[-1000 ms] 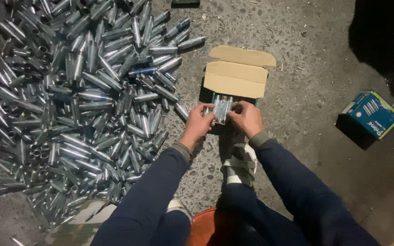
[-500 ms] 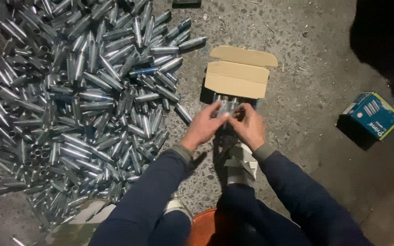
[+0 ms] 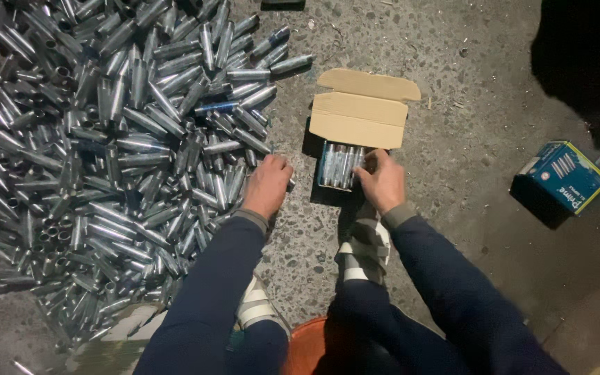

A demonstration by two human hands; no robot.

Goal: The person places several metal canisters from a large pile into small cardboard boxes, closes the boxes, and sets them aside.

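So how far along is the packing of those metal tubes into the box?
Early, by the look of it. Done: one row of tubes lies in the open box. In hand: the right hand rests on that row, while the left hand reaches to the edge of the pile. Left: that large pile on the floor. A shut blue box sits apart.

Dim scene, light falls from above onto the centre. Glare streaks on the metal tubes (image 3: pixel 126 139) at 9–11 o'clock. Deep black shadow at 1–2 o'clock; small box shadow beside the cardboard box (image 3: pixel 360 114). Corners darken. Slight softness overall, sleeves murky at 6 o'clock.
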